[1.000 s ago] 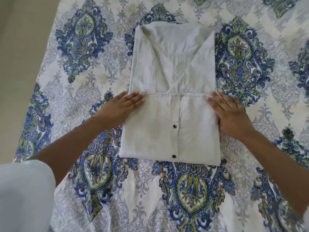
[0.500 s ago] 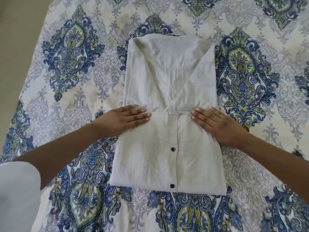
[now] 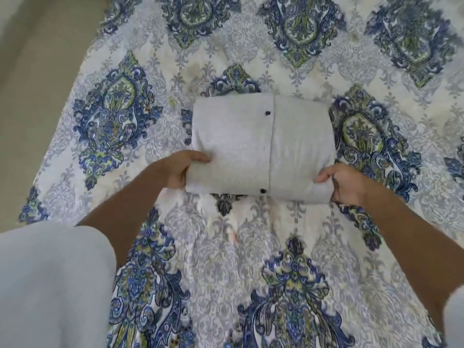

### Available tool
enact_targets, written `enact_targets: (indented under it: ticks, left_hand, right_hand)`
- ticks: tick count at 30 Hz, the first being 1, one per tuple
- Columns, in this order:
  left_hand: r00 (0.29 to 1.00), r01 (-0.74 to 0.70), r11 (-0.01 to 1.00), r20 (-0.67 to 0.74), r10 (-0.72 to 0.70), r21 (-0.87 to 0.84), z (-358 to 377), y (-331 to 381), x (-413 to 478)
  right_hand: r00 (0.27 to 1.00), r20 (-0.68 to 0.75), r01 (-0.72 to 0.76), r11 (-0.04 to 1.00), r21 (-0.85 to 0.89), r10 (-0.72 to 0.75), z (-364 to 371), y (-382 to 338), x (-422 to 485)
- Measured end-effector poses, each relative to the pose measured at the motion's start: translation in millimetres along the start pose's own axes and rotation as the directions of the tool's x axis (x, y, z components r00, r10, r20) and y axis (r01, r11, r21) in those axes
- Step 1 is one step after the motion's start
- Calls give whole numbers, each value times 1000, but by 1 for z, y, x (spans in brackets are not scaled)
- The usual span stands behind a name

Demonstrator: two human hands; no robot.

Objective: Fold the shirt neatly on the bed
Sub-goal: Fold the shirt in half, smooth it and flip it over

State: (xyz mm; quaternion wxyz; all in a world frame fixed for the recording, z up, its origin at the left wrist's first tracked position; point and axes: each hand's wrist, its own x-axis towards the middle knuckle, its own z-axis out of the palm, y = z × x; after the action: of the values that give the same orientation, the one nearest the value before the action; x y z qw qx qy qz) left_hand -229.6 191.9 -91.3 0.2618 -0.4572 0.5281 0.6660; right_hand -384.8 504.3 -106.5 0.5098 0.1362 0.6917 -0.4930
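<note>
Shirt [image 3: 261,146], pale grey linen, lies folded into a compact rectangle on the bed [image 3: 251,259], button placket running down its middle with one dark button [image 3: 268,113] near the far edge and another [image 3: 263,190] at the near edge. Both hands hold it at the near corners. The left hand [image 3: 175,169] has its grip closed on the shirt's near-left corner, thumb pressed on top of the cloth and the other fingers tucked beneath, out of sight. The right hand [image 3: 347,183] has its grip closed on the near-right corner in the same manner, thumb on top pointing inward along the fold, fingers curled under the edge. Between the two grips stretches the rounded near fold of the shirt; beyond them the shirt lies flat, its far edge well apart from either hand. The bedspread [image 3: 301,285] under it is white with blue and green paisley medallions. A pale sleeve [image 3: 50,285] fills the lower left, just behind the left forearm. To the far left of the left grip, plain beige floor [image 3: 30,96] shows past the bed's edge.
</note>
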Motion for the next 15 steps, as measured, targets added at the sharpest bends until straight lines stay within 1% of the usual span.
enact_targets:
  ticks: [2,3,6,7,9,10,11,13,15]
  left_hand:
    - [1000,14,1000,-1,-14,4,1,-4,6]
    - [1000,-2,1000,-10,2,7,2,-7,7]
    - [994,-72,997,-78,70,-28,3,-13,8]
    - [990,-100,994,-105,95,-42,3,-15,8]
    - [969,-158,986,-199,145,-51,4,-17,5]
    - [955,-198,979,-233,185,-36,6,-16,3]
    - [943,-232,973,-251,220,-18,6,-16,3]
    - [924,-277,960,-267,274,26,5,-16,4]
    - [907,-269,961,-321,274,60,8,-17,4]
  right_hand:
    - [998,41,-54,998,37,53,-2,1,3]
    - [997,47,-56,997,49,54,-2,0,1]
    - [1000,13,-30,993,113,28,-1,3,-1]
    - [1000,27,-12,992,129,8,-1,3,-3]
    - [993,110,34,988,149,-50,-2,4,-10]
    - [991,117,54,989,138,-70,-3,6,-11]
    - [992,84,81,989,128,-92,-3,9,-13]
    - [991,-67,119,986,114,-112,1,16,-15]
    - [985,-148,111,982,156,-88,6,21,-19]
